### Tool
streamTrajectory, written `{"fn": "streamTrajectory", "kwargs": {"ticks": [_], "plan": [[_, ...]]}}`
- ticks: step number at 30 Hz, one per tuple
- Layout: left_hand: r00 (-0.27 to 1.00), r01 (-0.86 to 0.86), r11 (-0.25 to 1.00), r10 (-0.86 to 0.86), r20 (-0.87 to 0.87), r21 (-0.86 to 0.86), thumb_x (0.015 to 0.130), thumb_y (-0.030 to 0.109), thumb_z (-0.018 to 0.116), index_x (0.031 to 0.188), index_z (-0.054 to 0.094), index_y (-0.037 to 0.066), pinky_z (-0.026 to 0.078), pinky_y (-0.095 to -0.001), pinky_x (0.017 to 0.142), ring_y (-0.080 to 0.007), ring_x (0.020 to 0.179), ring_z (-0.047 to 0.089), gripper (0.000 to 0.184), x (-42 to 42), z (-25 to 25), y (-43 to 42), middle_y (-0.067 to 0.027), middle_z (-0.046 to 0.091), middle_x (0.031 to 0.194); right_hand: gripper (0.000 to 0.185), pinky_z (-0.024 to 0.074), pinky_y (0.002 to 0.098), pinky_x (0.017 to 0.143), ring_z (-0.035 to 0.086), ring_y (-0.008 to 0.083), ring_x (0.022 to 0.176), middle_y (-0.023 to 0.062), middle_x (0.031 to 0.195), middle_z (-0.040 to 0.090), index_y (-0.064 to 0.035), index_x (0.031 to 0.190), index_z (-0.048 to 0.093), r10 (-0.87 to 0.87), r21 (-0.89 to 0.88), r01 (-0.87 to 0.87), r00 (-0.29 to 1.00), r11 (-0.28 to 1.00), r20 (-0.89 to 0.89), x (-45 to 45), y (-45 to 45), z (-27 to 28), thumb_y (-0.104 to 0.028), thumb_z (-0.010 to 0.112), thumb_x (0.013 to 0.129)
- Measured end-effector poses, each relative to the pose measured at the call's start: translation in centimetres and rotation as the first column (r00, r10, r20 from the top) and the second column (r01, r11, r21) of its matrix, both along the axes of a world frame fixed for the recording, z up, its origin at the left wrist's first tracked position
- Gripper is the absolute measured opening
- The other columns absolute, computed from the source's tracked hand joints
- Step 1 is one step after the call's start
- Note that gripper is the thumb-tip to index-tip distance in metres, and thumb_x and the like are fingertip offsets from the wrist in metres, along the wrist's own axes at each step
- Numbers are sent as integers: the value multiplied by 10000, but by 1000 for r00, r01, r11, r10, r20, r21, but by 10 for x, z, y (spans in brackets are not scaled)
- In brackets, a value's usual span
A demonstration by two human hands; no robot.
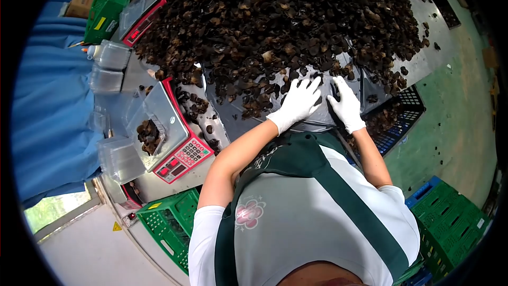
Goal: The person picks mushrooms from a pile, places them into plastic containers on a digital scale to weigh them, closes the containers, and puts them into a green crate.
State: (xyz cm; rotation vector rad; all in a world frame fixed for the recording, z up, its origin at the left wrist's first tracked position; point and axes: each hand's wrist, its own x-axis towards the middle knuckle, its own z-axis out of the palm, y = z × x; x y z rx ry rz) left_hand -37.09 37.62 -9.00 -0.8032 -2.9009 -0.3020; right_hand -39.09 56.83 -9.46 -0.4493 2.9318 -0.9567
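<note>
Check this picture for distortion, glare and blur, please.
Head view: strong fisheye curving, black corners; head view: window overly bright, shiny patches on the plastic sheet; head view: left hand and right hand fairly sharp, dark pile pieces blending together.

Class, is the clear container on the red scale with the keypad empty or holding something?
Holding something: dark pieces show inside the clear container.

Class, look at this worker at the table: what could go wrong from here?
1. The left arm is close to the nearer red scale, so it might knock the tub of dark pieces there.
2. Loose pieces lie near the right edge of the table and might fall to the floor.
</note>
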Motion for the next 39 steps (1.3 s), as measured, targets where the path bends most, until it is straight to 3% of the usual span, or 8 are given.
{"fn": "streamTrajectory", "kwargs": {"ticks": [10, 13, 17, 22, 29, 32, 36, 39], "plan": [[923, 292, 956, -282, -263, 0, 736, 206, 569, 833, 613, 105, 433, -318, 614, -186, 782, 546, 147, 42, -6, -27, -94, 605, 1127, 517, 448, 341, 958, 535, 282, 1179, 123, 1340, 518, -114, 1294, 515, 67, 15, -68, 998, 998, 15, 10, -16, 6, -222, 676, 815], [935, 244, 969, -224, -276, 40, 752, 185, 595, 901, 625, 134, 447, -289, 513, -180, 731, 564, 160, 28, -8, -32, -95, 611, 1135, 504, 442, 344, 968, 533, 279, 1183, 121, 1337, 521, -117, 1288, 518, 75, 21, -75, 997, 997, 10, 11, -18, 5, -228, 672, 821], [996, -69, 970, 82, -44, 232, 704, 129, 651, 993, 632, 164, 542, -306, 612, -203, 863, 620, 291, 14, 2, -40, -14, 614, 1132, 492, 437, 345, 975, 529, 283, 1187, 126, 1333, 524, -110, 1283, 523, 80, 20, -80, 997, 997, 11, 11, -17, 9, -229, 666, 827], [858, -284, 552, 512, -49, 784, 740, 81, 766, 885, 676, 24, 518, -280, 735, -185, 811, 648, 180, -2, 17, -61, -81, 665, 886, 478, 446, 350, 959, 534, 281, 1170, 123, 1341, 517, -97, 1263, 536, 50, 6, -50, 999, 999, 12, 7, -16, 9, -270, 644, 831], [576, -504, 74, 771, 271, 860, 826, 134, 725, 886, 671, 16, 474, -245, 667, -101, 711, 587, 143, 31, 88, -139, -31, 656, 798, 471, 462, 348, 939, 548, 268, 1148, 108, 1315, 540, -106, 1241, 550, 175, 26, -177, 983, 984, 58, 17, -32, 24, -275, 661, 815], [478, -369, -209, 793, 377, 906, 855, 156, 697, 850, 657, 28, 437, -239, 520, -77, 592, 536, 135, 57, 147, -172, -20, 629, 738, 481, 489, 360, 898, 561, 275, 1104, 105, 1311, 542, -112, 1239, 550, 253, 32, -254, 967, 967, 31, 22, -38, 19, -266, 670, 800], [169, -283, -169, 960, 222, 944, 871, 169, 678, 877, 665, 33, 409, -229, 477, -65, 577, 528, 137, 107, 180, -257, -13, 635, 748, 468, 497, 363, 880, 568, 278, 1073, 100, 1313, 540, -108, 1234, 551, 280, 46, -284, 957, 958, 78, 23, -49, 26, -262, 661, 806], [80, -356, 101, 994, -77, 929, 854, 160, 696, 950, 666, -13, 473, -248, 592, -106, 668, 571, 200, 148, 168, -324, -47, 660, 798, 448, 500, 366, 873, 569, 279, 1065, 98, 1312, 540, -109, 1230, 553, 298, 57, -301, 953, 952, 53, 13, -60, 26, -262, 648, 820]]}}
